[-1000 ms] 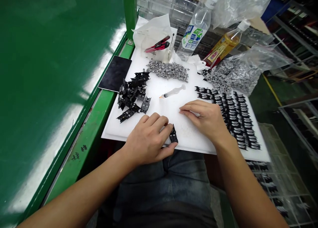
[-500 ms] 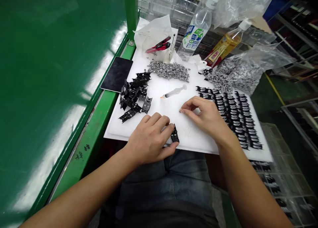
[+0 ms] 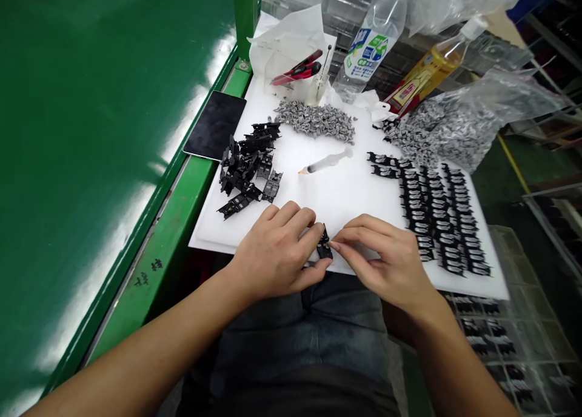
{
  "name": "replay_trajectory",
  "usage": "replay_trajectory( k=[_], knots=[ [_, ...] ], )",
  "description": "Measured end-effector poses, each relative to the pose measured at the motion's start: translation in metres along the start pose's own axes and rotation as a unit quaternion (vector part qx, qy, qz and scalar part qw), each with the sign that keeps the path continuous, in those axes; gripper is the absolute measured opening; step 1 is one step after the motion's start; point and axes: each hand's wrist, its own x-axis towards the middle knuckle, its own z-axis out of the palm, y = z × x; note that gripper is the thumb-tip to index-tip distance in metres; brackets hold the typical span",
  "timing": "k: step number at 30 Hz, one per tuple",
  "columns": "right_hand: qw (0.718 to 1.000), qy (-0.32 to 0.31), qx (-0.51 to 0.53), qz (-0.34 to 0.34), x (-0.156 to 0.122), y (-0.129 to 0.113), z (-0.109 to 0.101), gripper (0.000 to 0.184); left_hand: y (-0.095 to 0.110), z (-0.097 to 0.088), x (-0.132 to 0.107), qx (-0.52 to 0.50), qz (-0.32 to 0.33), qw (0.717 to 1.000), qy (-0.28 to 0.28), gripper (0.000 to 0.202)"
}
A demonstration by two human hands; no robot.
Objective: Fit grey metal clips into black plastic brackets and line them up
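Note:
My left hand (image 3: 284, 250) is closed on a small black plastic part (image 3: 324, 247) at the front edge of the white foam board (image 3: 350, 190). Its thumb and fingers grip that part from the left. My right hand (image 3: 386, 256) is pinched, its fingertips meeting the part's right side; whatever sits between them is hidden. Beyond the hands lies a syringe (image 3: 325, 161) with an orange tip. A heap of similar black parts (image 3: 248, 168) is to the left. Small grey pieces (image 3: 316, 121) form a pile farther back. On the right, black parts fitted with grey pieces (image 3: 436, 214) stand in rows.
A tablet (image 3: 215, 126) lies at the left on the green frame. Behind the pile stand a clear box with red-handled tools (image 3: 297, 71), a clear bottle (image 3: 370, 47) and a yellow-labelled bottle (image 3: 427, 71). A plastic bag of grey pieces (image 3: 454, 126) rests at the back right.
My right hand has come down toward me, from above the board to the black part. My left hand keeps its hold in nearly the same place. The view has shifted slightly.

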Motion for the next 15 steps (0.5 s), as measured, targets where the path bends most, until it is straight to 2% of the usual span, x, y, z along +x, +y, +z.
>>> replay_trajectory(
  k=[8, 15],
  knots=[
    [1.000, -0.005, -0.024, -0.003, 0.0001, 0.0009, 0.0046, 0.016, -0.0001, 0.0011, 0.0004, 0.007, 0.004, 1.000, 0.007, 0.041],
    [0.998, -0.053, -0.010, 0.012, 0.0020, -0.0006, -0.0008, 0.016, -0.0003, 0.0008, 0.0011, 0.010, 0.005, 1.000, 0.003, 0.040]
  ],
)
